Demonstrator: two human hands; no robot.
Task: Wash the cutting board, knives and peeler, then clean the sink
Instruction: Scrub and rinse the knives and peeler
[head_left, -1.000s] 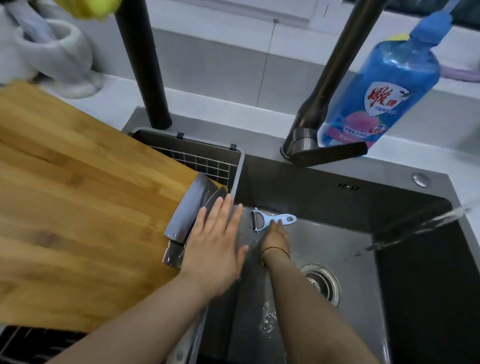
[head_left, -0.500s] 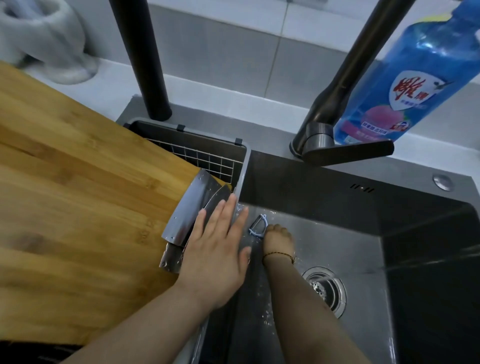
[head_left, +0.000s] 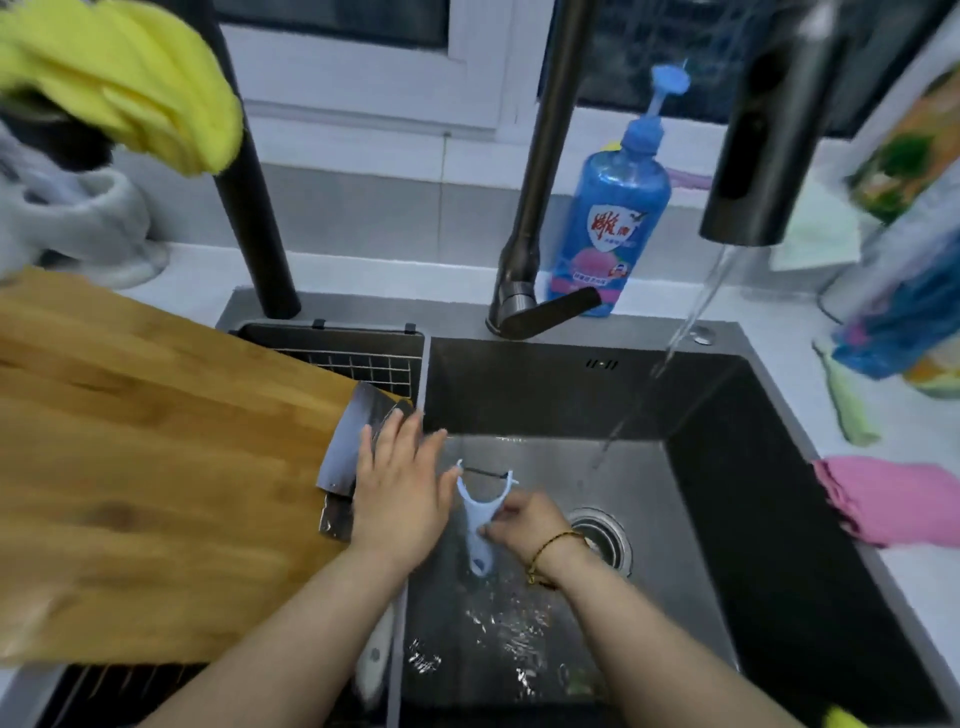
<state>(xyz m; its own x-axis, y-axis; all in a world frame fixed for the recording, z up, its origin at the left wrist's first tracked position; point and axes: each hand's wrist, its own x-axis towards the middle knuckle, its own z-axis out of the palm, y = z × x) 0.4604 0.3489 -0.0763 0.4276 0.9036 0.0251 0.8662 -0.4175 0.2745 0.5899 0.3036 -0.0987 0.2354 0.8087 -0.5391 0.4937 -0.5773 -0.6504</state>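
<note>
At frame centre, the right hand (head_left: 524, 522) pinches the pale blue peeler (head_left: 480, 519) by its handle, while the left hand (head_left: 400, 491) lies flat, fingers straight, on the knives (head_left: 347, 441).

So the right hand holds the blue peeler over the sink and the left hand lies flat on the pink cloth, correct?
Not quite. In the head view the left hand lies flat on the knives at the edge of the cutting board, not on the pink cloth. The right hand does hold the blue peeler over the sink.
</note>
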